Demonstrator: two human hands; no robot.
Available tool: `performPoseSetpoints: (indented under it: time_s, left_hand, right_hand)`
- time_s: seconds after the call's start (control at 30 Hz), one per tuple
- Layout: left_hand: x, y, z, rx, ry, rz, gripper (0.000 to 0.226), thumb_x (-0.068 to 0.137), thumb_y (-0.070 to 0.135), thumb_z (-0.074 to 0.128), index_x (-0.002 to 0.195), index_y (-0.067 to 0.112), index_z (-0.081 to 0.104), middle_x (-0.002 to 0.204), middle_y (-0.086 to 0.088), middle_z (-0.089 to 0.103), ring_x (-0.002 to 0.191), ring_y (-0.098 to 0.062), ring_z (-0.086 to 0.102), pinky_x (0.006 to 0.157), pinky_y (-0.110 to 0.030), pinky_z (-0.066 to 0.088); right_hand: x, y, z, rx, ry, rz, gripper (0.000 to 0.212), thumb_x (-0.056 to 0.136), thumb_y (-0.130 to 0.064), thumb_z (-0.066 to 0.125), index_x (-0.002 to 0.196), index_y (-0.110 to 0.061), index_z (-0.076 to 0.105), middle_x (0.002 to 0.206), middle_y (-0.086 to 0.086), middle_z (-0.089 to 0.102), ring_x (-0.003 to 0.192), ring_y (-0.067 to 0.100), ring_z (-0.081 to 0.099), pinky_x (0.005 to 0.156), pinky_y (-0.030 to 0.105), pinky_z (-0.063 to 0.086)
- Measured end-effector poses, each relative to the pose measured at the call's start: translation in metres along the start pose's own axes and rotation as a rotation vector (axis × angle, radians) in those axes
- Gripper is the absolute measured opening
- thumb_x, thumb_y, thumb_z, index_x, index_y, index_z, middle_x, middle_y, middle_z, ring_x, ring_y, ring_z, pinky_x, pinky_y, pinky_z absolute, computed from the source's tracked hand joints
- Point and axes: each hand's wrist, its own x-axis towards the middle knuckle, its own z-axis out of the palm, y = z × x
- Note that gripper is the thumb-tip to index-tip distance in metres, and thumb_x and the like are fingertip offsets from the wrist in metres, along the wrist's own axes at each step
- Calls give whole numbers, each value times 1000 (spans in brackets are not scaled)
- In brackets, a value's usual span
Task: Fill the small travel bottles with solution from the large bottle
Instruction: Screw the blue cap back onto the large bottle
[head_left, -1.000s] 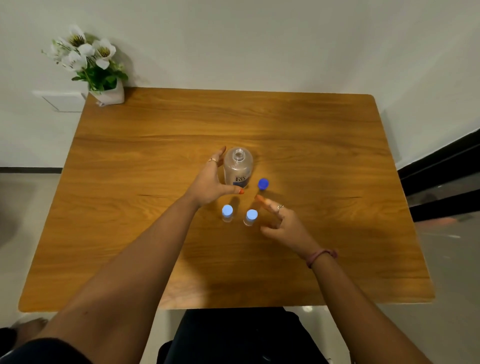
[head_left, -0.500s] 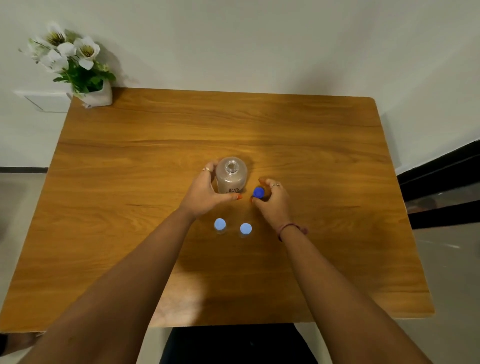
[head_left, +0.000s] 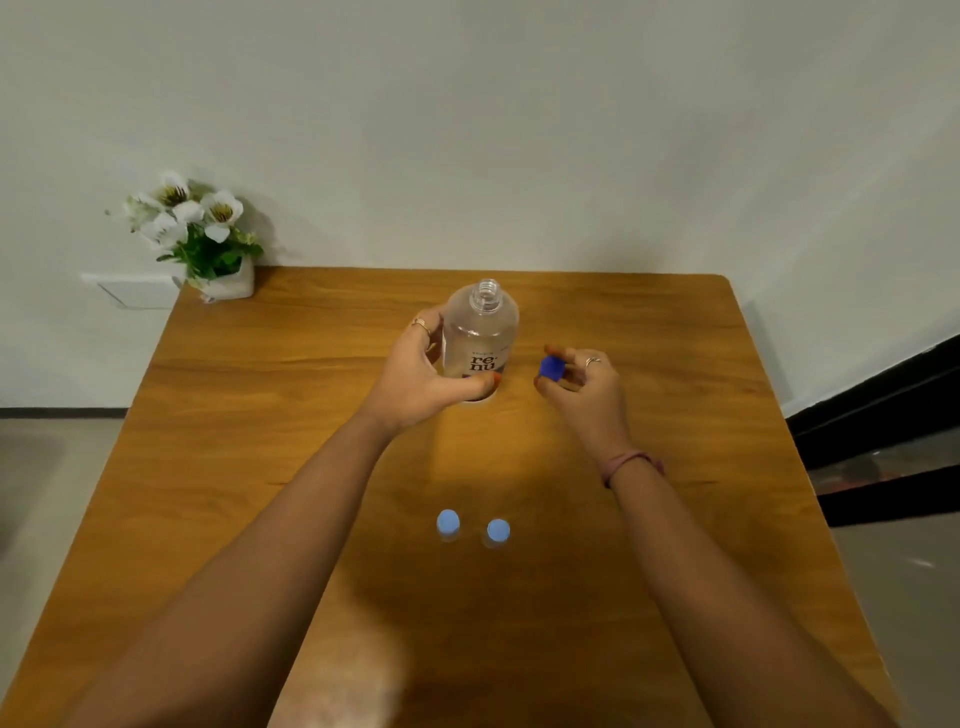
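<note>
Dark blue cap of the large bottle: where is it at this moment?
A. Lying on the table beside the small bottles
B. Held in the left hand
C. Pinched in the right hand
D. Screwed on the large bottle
C: the right hand pinches the dark blue cap in its fingertips, while the large bottle, gripped by the left hand, stands with its neck open.

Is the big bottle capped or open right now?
Open. The large bottle shows a bare threaded neck, and the right hand pinches its dark blue cap beside it.
</note>
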Motion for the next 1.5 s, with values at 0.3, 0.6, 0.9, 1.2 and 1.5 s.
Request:
performPoseSetpoints:
  time_s: [0.3,0.6,0.9,1.2,1.5]
  left_hand:
    - [25,99,-19,-8,22,174,62,66,18,84,118,29,52,115,7,61,104,0,59,78,-12,49]
    - [28,177,-42,-40,31,318,63,63,30,80,121,26,55,110,6,66,97,-5,64,73,-18,55]
    - [26,221,-64,-8,38,409,55,70,22,81,119,27,56,108,9,66,96,-7,64,71,-17,54]
    - [18,241,-69,-25,128,470,44,65,26,82,97,43,57,98,12,66,86,9,61,59,-6,48]
    - [18,233,-67,-20,151,430,47,66,31,82,104,41,55,107,4,64,93,-7,61,59,-8,48]
  right_hand:
    - [27,-146,-61,207,-22,-269,45,77,-11,74,116,-23,55,109,0,65,97,11,66,82,23,54]
    - [25,-277,-119,291,-251,-525,31,79,-2,69,106,-17,64,107,1,72,98,15,67,75,22,53]
    - [12,-366,-143,-205,-444,-709,34,83,-13,67,116,-24,64,113,-7,69,107,12,63,91,27,52]
    - [6,-415,-142,-551,-373,-755,25,82,-23,68,107,-24,68,100,-1,71,81,2,63,78,13,52]
    - [7,-419,-114,-709,-214,-699,39,67,-56,72,77,-19,74,73,0,71,60,5,59,57,16,47]
